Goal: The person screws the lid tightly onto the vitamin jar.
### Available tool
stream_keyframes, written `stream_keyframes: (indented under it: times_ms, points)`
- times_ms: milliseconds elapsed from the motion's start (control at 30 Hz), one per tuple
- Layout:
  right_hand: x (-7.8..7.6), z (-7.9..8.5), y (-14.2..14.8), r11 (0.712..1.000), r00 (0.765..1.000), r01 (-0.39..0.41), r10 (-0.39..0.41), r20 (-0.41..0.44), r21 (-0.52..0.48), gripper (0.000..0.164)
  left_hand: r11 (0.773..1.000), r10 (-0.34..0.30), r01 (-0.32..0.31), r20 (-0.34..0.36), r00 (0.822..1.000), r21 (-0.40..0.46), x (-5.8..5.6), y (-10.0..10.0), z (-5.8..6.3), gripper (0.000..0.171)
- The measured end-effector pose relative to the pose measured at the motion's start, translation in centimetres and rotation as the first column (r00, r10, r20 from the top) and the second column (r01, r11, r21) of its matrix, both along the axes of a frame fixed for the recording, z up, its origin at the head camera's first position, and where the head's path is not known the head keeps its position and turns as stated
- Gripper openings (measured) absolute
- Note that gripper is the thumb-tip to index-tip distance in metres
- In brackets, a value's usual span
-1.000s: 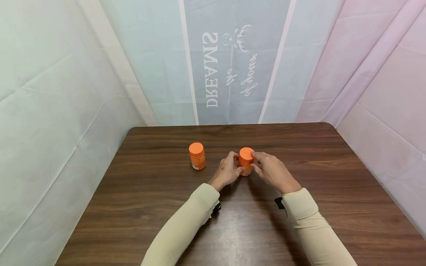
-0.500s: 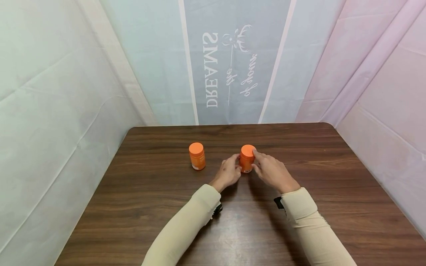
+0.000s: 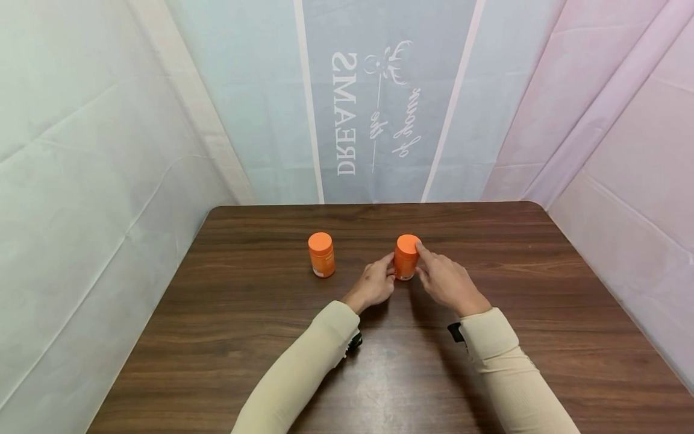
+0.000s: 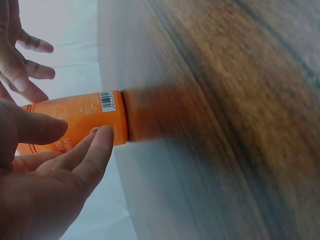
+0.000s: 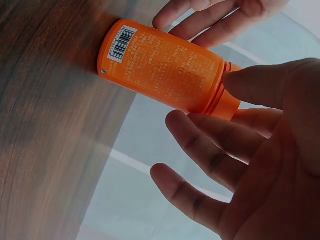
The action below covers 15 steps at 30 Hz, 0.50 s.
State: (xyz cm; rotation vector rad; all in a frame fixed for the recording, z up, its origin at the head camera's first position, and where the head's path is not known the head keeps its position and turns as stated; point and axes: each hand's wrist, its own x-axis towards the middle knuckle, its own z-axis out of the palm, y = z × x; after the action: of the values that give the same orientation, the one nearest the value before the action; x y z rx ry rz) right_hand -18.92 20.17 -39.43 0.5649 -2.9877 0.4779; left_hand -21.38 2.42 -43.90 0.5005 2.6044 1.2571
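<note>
An orange screw-cap bottle [image 3: 406, 262] stands upright on the table, between my two hands. My left hand [image 3: 374, 284] is at its left side, with the fingertips against the bottle's body; in the left wrist view, the thumb [image 4: 50, 129] and fingers [image 4: 95, 157] overlap the label. My right hand [image 3: 449, 283] is on the opposite side, fingers loosely spread. One fingertip reaches the edge of the orange cap [image 3: 408, 244]. In the right wrist view, the thumb [image 5: 255, 86] overlaps the cap and another finger passes behind it. A white barcode [image 5: 121, 43] shows near the base.
A second, similar orange bottle [image 3: 321, 256] stands upright to the left of my left hand. The dark wood-grain table [image 3: 244, 337] ends at a back edge just beyond both bottles. Printed cloth [image 3: 374, 120] hangs behind it, with pale cloth on both sides.
The bottle between my hands has shifted slightly right and away from me. My left fingers have followed it, and its thumb no longer shows in front of it. The other bottle has stayed put.
</note>
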Motion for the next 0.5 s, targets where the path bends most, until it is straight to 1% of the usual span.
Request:
stream_keyframes:
  times_ms: [133, 300, 400, 500]
  points:
    - [-0.1, -0.1, 0.1, 1.000, 1.000, 0.000, 0.000, 0.009, 0.001, 0.058, 1.000, -0.018, 0.018, 0.006, 1.000, 0.002, -0.2, -0.1, -0.1, 0.060]
    - [0.0, -0.2, 0.1, 1.000, 1.000, -0.001, 0.001, 0.012, 0.006, 0.058, 0.999, -0.045, 0.045, 0.017, 0.999, -0.015, -0.2, -0.3, -0.1, 0.061]
    - [0.3, -0.2, 0.1, 1.000, 1.000, 0.000, 0.000, 0.001, 0.029, 0.057, 0.998, -0.059, 0.060, 0.033, 0.998, -0.028, -0.1, -0.6, 0.1, 0.065]
    - [0.6, 0.0, 0.0, 0.998, 1.000, 0.005, -0.004, -0.016, 0.057, 0.057, 0.994, -0.089, 0.092, 0.044, 0.995, -0.054, 0.1, -1.1, 0.4, 0.071]
